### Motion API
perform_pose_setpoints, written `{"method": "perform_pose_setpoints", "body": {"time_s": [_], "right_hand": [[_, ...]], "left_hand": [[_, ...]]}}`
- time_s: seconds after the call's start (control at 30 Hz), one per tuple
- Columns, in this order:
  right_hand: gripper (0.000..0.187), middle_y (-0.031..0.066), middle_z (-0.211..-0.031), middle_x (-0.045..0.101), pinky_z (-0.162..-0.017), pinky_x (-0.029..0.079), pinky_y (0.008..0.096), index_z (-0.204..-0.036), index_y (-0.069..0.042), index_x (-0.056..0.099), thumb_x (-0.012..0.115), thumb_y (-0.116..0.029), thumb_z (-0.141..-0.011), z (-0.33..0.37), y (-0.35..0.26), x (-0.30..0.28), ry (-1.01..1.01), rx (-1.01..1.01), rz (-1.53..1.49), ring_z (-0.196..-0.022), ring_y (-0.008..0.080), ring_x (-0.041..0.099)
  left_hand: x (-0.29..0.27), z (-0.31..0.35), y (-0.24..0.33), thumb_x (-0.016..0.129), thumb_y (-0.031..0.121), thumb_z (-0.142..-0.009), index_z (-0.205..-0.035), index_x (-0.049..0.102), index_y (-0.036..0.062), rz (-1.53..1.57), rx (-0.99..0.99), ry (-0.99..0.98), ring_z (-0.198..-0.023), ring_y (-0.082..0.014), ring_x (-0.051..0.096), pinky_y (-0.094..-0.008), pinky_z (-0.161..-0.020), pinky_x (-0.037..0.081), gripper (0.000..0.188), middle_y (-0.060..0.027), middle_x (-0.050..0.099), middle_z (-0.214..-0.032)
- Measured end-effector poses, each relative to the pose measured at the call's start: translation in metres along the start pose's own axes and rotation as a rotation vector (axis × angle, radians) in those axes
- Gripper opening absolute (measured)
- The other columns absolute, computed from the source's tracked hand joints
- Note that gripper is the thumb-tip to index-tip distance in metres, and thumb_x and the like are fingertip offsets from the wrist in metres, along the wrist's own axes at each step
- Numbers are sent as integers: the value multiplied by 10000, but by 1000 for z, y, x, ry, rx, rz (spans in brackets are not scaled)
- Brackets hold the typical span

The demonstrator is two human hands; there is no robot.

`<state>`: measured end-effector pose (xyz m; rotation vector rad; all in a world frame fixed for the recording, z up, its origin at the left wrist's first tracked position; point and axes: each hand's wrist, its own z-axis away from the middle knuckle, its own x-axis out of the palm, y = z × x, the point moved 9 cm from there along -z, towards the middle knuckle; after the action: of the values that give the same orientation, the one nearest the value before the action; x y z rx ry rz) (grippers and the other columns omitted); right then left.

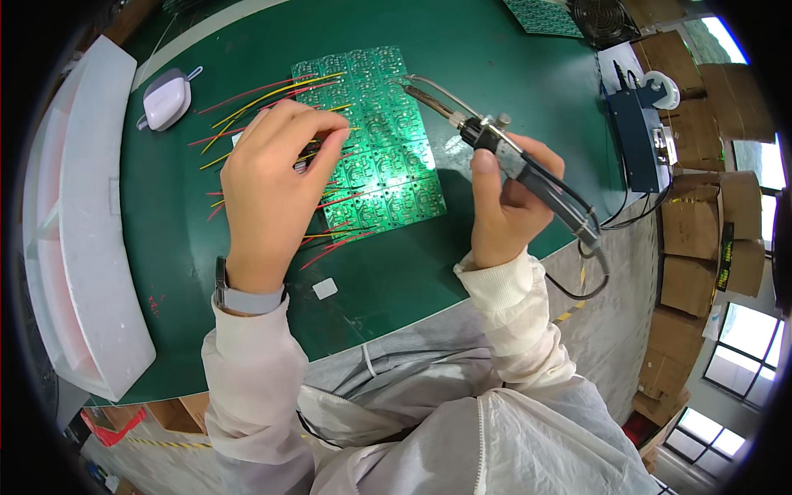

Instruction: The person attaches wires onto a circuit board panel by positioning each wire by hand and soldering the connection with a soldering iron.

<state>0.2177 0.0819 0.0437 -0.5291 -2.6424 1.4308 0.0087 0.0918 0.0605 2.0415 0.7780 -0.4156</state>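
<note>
A green circuit board panel (379, 140) lies on the green work table. Several red, yellow and black wires (256, 101) run across its left side and stick out past its edge. Above these wires, my left hand (276, 165) is closed in a pinch, with the end of a yellow wire showing at its fingertips; the rest of that wire is hidden behind the fingers. My right hand (516, 194) grips a black soldering iron (528, 173) with a thin metal feed tube along it. Its tip points left, over the upper right part of the panel.
A white foam tray (107, 223) stands at the left. Beyond my left hand lies a small white case (167, 101). A white square piece (325, 288) is near the front edge. At the right, a dark blue box with a spool (635, 136) has cables. Another board (544, 16) lies far back.
</note>
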Motion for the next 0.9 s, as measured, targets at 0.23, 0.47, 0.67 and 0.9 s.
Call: {"method": "perform_pose_setpoints", "body": {"time_s": [0.23,0.47,0.67,0.9], "right_hand": [[318,70,-894,500,-712,413,239,-966,17,478,661,-26,-709,2,11,-2,8,210,13,-772,117,493],[323,93,-855,513,-682,406,240,-944,15,468,668,-59,-701,3,-1,-1,-6,71,14,-742,133,496],[353,119,-759,530,-629,409,248,-906,15,441,685,-121,-690,1,-6,0,-72,-42,36,-662,159,506],[357,116,-729,531,-597,405,245,-871,25,452,694,-150,-677,0,-8,-1,-61,-82,14,-623,160,503]], "left_hand": [[3,0,-3,632,16,-667,-737,591,20,66,-34,-11,-664,-204,509,-286,-580,403,81,-62,556,-714],[8,1,-5,616,-47,-687,-748,583,2,78,-27,-41,-607,-105,505,-206,-536,392,85,-43,542,-683],[17,2,-5,614,-52,-664,-731,557,14,12,-17,-79,-591,-101,491,-207,-545,389,109,-30,516,-673],[17,3,-7,612,-41,-642,-719,543,27,-13,-34,-104,-583,-99,486,-209,-548,392,123,-19,514,-673]]}}
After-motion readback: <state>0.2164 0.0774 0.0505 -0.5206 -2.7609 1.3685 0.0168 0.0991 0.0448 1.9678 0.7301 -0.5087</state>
